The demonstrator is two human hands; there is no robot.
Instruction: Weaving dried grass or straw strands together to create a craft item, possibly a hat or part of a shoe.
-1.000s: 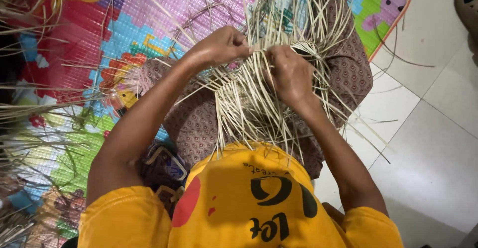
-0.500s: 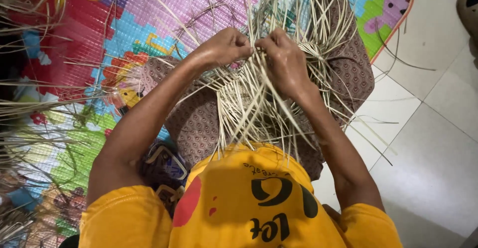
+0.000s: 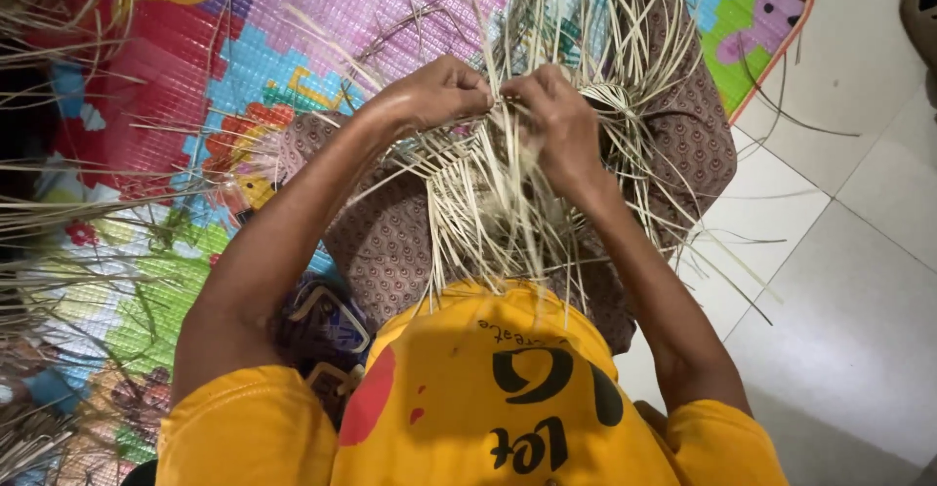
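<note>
Seated on a bright play mat [image 3: 176, 86], white floor tiles [image 3: 839, 281] at three o'clock, loose straw piled at nine o'clock [image 3: 49, 203]. On the lap, over brown patterned cloth [image 3: 390, 242], a half-woven mass of pale straw strips [image 3: 488, 193], free ends fanning toward twelve. Left hand [image 3: 444, 91] and right hand [image 3: 551, 120] drawn close together at the centre, each pinched shut on straw strips. Best done, judging from this: keep tension even, press each crossing snug, keep loose ends clear of the working strip.
</note>
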